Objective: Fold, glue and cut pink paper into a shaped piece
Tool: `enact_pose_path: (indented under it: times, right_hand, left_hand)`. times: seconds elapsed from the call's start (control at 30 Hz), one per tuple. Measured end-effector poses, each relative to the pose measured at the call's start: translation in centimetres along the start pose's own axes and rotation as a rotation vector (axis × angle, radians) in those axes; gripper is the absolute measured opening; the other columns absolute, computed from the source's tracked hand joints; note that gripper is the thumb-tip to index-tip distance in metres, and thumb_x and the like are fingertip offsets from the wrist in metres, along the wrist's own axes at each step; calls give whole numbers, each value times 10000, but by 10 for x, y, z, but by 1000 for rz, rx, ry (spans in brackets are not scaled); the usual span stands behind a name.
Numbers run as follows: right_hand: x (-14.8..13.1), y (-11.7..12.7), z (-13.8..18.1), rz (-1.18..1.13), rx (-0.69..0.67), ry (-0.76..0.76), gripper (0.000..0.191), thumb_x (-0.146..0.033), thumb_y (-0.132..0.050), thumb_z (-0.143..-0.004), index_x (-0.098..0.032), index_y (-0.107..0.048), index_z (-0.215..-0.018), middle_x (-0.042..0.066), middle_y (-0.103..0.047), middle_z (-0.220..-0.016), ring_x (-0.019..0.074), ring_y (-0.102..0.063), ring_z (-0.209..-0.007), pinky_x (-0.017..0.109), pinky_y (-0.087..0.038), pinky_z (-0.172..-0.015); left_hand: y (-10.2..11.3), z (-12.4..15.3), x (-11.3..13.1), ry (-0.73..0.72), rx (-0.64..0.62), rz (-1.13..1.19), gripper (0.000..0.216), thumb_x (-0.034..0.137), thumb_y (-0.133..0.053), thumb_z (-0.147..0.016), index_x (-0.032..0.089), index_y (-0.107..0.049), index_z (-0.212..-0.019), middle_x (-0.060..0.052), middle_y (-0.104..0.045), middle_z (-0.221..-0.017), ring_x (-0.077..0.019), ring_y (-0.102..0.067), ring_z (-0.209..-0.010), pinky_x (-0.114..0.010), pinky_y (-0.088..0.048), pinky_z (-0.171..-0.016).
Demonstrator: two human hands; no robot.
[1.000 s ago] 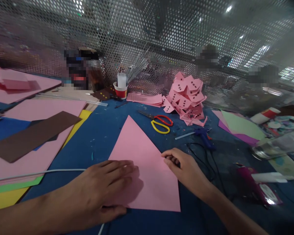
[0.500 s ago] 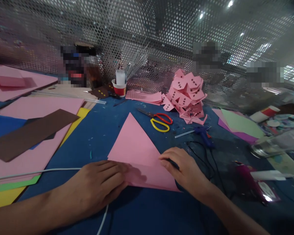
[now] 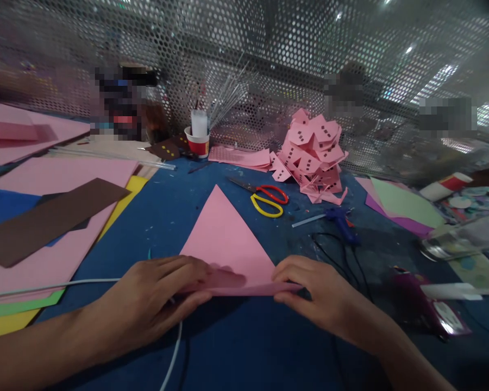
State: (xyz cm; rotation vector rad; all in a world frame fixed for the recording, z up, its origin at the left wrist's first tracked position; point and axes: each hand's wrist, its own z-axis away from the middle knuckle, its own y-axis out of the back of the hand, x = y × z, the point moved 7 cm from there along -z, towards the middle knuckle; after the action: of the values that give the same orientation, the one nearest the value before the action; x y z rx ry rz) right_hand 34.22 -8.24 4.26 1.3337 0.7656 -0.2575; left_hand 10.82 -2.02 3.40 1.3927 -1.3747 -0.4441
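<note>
A triangular piece of pink paper [image 3: 224, 233] lies on the blue tabletop with its point facing away from me. Its near edge is turned up in a narrow fold. My left hand [image 3: 163, 293] pinches the left end of that fold, fingers on top and thumb in front. At the right end, my right hand [image 3: 305, 288] has the paper's corner between thumb and fingers. Beyond the paper lie scissors [image 3: 269, 200] with one red and one yellow handle. A blue glue gun [image 3: 341, 224] with a glue stick rests to the right.
At the back stand a pile of folded pink paper pieces [image 3: 312, 155] and a paper cup [image 3: 198, 144]. Coloured sheets with a dark brown strip [image 3: 52, 220] cover the left side. A white cable [image 3: 177, 347] passes under my left arm. A clear jar [image 3: 464, 236] lies right.
The near edge of the pink paper has been lifted and folded up. My right hand has moved from resting beside the slanted edge to pinching the right corner.
</note>
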Motion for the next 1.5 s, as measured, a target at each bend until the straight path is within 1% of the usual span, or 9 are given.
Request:
enact_pose_path:
  times: [0.13,0.23,0.53,0.73,0.87,1.07,1.27,1.4,1.5]
  right_hand:
    - [5,-2,-1,-5,-6,3,85,-283,-652,-962,-244,-709,-1011,31,-714,-1072,183,-665,-976,285,-505,-885]
    - [1,-2,1,14,-27,32,78,-265,-693,-933,-230,-684,-1002,38,-701,-1084,186,-655,-1005,294,-503,-908]
    - [-7,-6,8,121,-125,74,444,41,-569,-789,-250,-639,-1116,52,-611,-1283,201,-590,-1195,332,-479,-1027]
    - [1,-6,9,185,-65,77,415,30,-552,-788,-250,-634,-1084,59,-612,-1265,211,-609,-1165,351,-508,-998]
    - [3,-5,10,210,-39,95,363,2,-554,-825,-251,-631,-1074,62,-618,-1265,217,-606,-1172,368,-503,-1020]
    - [2,-3,13,206,-61,85,456,19,-451,-879,-276,-601,-1193,47,-617,-1286,202,-593,-1194,375,-492,-1039]
    - [6,0,-3,187,168,23,190,-224,-574,-997,-243,-595,-1185,68,-633,-1192,217,-591,-1149,380,-495,-997]
    - [15,-10,-13,259,192,18,261,-355,-665,-956,-228,-607,-1177,85,-622,-1177,249,-598,-1104,416,-513,-951]
    - [20,-14,-13,288,178,19,333,-422,-667,-947,-234,-607,-1214,93,-616,-1186,261,-597,-1104,423,-525,-933]
  left_hand:
    - [17,6,-4,-6,18,-71,565,546,-739,-841,259,-569,-1298,-69,-693,-1294,-265,-644,-1202,-391,-535,-1037]
    - [15,18,-17,77,-13,-154,720,567,-747,-824,276,-484,-1427,-68,-627,-1405,-286,-555,-1327,-458,-419,-1164]
    - [8,28,-36,56,-60,-110,577,212,-610,-891,235,-435,-1440,-79,-631,-1386,-260,-540,-1348,-466,-379,-1194]
    - [8,29,-42,70,-29,-110,455,177,-582,-928,233,-496,-1371,-80,-652,-1351,-243,-552,-1330,-459,-402,-1174]
    - [12,26,-36,-13,-4,-154,355,123,-550,-936,198,-561,-1282,-90,-678,-1313,-212,-592,-1280,-445,-342,-1214]
    - [13,23,-28,-139,23,-219,370,26,-481,-918,215,-625,-1202,-35,-723,-1249,-158,-605,-1249,-389,-265,-1251]
    - [13,24,-28,-198,5,-265,440,34,-471,-894,235,-649,-1243,-9,-711,-1288,-157,-594,-1268,-355,-222,-1281]
    - [13,25,-32,-186,-10,-240,480,50,-485,-891,262,-632,-1295,8,-693,-1326,-174,-606,-1266,-368,-271,-1267]
    - [13,24,-31,-188,-15,-249,464,54,-466,-904,257,-626,-1289,24,-698,-1318,-149,-603,-1268,-335,-223,-1283]
